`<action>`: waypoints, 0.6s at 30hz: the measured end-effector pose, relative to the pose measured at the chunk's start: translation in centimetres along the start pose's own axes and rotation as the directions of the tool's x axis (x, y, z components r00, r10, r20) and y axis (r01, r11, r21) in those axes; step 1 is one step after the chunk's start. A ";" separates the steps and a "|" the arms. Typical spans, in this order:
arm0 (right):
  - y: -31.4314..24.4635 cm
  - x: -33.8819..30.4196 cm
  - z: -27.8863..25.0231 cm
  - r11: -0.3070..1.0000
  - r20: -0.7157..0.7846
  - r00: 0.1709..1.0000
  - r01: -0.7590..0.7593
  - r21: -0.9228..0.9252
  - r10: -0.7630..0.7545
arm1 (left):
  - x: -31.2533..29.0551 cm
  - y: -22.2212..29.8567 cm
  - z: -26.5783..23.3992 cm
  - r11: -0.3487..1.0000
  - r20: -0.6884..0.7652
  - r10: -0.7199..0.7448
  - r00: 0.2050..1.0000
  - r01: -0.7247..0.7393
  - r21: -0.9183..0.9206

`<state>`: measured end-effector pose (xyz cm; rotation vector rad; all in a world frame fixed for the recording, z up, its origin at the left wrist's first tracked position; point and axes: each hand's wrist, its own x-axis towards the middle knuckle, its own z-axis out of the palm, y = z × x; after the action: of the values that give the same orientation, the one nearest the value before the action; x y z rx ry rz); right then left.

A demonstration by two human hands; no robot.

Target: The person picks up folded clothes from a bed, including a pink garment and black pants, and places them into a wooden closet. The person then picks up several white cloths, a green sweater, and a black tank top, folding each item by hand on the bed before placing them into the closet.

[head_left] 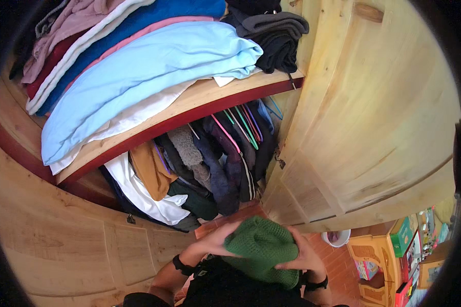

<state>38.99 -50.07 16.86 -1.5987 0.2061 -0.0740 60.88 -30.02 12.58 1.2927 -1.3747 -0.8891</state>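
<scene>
Low in front of my body I hold a green knitted hat between both hands. My left hand grips its left side, with the thumb across the knit. On the other side my right hand holds its right edge, the thumb lying over the front. Fingers behind the knit are partly hidden. Ahead of me stands an open wooden wardrobe, its shelf stacked with folded cloth. A light blue folded cover lies at the front of that stack.
Several garments hang on coloured hangers below the shelf. Dark folded clothes sit at the shelf's right end. Wooden doors stand open at left and right. A white bucket and a wooden cabinet are at lower right.
</scene>
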 end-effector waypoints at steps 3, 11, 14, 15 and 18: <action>-0.2 0.4 0.5 1.000 0.037 0.999 0.009 -0.024 -0.008 | 0.2 0.1 -0.1 0.997 0.014 -0.049 0.999 0.050 -0.058; 6.4 -1.2 -1.2 0.963 -0.100 0.994 -0.019 0.269 0.047 | 2.6 12.4 -1.6 0.774 -0.005 0.077 0.997 -0.057 0.631; 8.6 -2.7 -2.5 0.916 -0.078 0.992 -0.065 0.396 0.104 | 2.6 15.8 0.8 0.881 0.553 0.375 0.744 -0.100 -0.463; 9.6 -3.4 -2.8 0.884 -0.097 0.987 -0.073 0.461 0.131 | 3.1 17.3 2.9 0.537 0.031 0.835 0.549 -0.801 -0.264; 11.4 -3.6 -3.4 0.853 -0.182 0.940 -0.165 0.496 0.287 | 3.2 17.3 3.2 0.514 0.179 0.858 0.482 -0.794 -0.325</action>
<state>33.90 -53.06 5.93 -1.0593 0.5342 -0.1316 53.93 -30.82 28.99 0.1735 -1.8532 -0.5026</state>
